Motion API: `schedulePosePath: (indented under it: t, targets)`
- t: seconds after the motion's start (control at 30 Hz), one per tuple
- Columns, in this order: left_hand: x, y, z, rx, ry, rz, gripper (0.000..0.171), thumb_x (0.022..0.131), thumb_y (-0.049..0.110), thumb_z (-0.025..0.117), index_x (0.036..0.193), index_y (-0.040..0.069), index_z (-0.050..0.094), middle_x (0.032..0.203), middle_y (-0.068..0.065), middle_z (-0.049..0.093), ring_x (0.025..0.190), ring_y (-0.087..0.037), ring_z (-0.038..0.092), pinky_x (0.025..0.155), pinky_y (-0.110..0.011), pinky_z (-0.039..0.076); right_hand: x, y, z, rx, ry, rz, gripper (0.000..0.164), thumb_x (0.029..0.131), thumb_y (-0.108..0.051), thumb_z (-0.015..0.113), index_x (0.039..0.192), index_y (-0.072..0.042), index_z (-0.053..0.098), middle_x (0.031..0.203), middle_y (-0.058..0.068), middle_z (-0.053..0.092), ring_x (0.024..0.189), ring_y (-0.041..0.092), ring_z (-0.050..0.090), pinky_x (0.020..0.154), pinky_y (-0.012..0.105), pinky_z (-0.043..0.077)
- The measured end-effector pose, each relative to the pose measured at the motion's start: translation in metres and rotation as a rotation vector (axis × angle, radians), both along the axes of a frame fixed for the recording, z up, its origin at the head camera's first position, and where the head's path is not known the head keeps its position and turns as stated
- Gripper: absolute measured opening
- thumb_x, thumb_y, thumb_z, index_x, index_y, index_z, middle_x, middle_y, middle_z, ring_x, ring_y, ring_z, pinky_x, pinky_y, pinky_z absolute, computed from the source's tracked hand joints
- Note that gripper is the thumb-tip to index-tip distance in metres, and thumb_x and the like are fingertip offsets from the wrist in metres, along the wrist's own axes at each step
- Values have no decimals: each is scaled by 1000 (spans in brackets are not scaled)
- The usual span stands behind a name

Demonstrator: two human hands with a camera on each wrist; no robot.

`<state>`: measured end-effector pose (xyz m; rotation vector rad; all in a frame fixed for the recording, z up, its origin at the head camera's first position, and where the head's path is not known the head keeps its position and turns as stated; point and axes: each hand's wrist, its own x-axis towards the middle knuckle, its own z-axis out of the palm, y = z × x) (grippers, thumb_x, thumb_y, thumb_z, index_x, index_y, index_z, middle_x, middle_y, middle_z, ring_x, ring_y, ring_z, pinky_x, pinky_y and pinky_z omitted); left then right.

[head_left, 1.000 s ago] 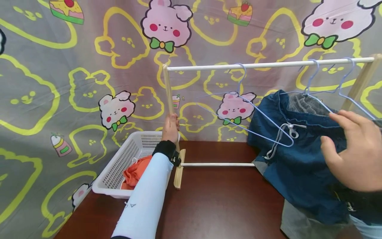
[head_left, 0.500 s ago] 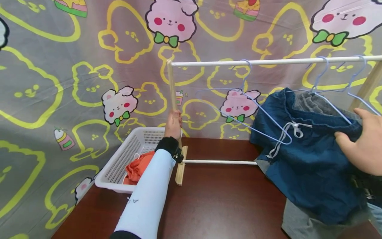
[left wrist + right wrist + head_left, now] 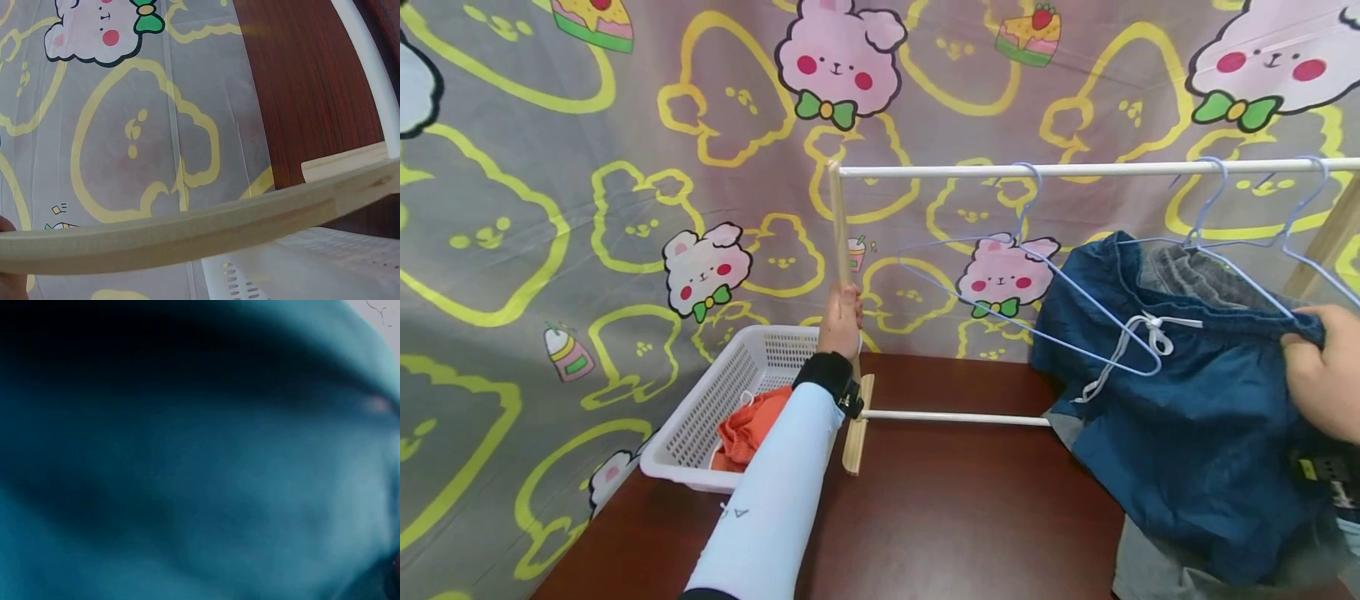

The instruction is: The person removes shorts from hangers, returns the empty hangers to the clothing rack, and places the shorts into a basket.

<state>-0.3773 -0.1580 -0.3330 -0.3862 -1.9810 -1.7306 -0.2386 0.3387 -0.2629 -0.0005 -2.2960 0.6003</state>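
A pair of blue shorts [image 3: 1187,408] with grey lining is hanging from the rack's top bar [image 3: 917,172] on a lilac wire hanger [image 3: 1247,283], over the right part of the table [image 3: 955,517]. A white drawstring [image 3: 1116,354] is showing, tied in a bow, at the waistband. The person's right hand [image 3: 1330,371] is pinching the waistband's right corner, its thumb lying in front. Whether the hanger's right end is sitting inside the waistband, I cannot tell. The right wrist view is showing mostly blurred blue cloth.

A second hanger [image 3: 1086,296] is hanging to the left, partly in front of the shorts; a third [image 3: 1318,269] is hanging to the right.

The person's left hand [image 3: 841,321] is gripping the rack's left wooden post [image 3: 841,225], fingers wrapping round it. The post's foot [image 3: 857,442] is standing on the table, and a lower bar [image 3: 955,417] is running from it toward the shorts.

A white basket [image 3: 679,442] is resting at the table's rear left corner, holding an orange garment [image 3: 748,427]. A cartoon-printed curtain [image 3: 475,275] is hanging beyond the table's back edge.
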Motion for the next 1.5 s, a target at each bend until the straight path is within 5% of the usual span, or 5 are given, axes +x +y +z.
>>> schedulePosePath:
  t: [0.37, 0.57, 0.87, 1.13, 1.5]
  targets:
    - [0, -4, -3, -28, -11, -10, 38, 111, 41, 27, 117, 7, 43, 85, -5, 39, 74, -19, 42, 71, -30, 35, 5, -11, 7, -47, -4, -39, 31, 97, 3, 36, 119, 22, 44, 108, 43, 46, 97, 59, 46, 67, 46, 33]
    - [-2, -4, -1, -30, 5, -9, 44, 111, 41, 27, 120, 2, 43, 84, -4, 39, 73, -18, 41, 70, -30, 35, 9, -11, 6, -62, 17, -73, 33, 98, 1, 34, 124, 20, 44, 114, 42, 43, 104, 58, 43, 77, 60, 31]
    - [-2, -5, -4, -29, -6, -16, 45, 111, 42, 27, 120, 1, 43, 83, -5, 39, 73, -18, 41, 70, -30, 35, 17, -7, -2, -53, -67, -4, 38, 92, 0, 37, 123, 18, 48, 109, 41, 49, 89, 54, 47, 61, 23, 26]
    - [-2, -6, -4, -19, 20, -20, 43, 111, 40, 26, 116, 2, 44, 82, -4, 39, 71, -17, 41, 69, -29, 36, 15, -8, -3, 118, -208, 24, 33, 99, -13, 36, 109, 15, 50, 95, 37, 52, 84, 53, 52, 72, 63, 41]
    - [0, -4, 0, -21, -16, -21, 49, 110, 42, 26, 122, -2, 42, 85, -5, 39, 75, -20, 42, 72, -31, 36, 13, -19, -22, 194, -224, -62, 69, 99, -59, 54, 110, 10, 57, 105, 43, 57, 85, 60, 55, 77, 68, 43]
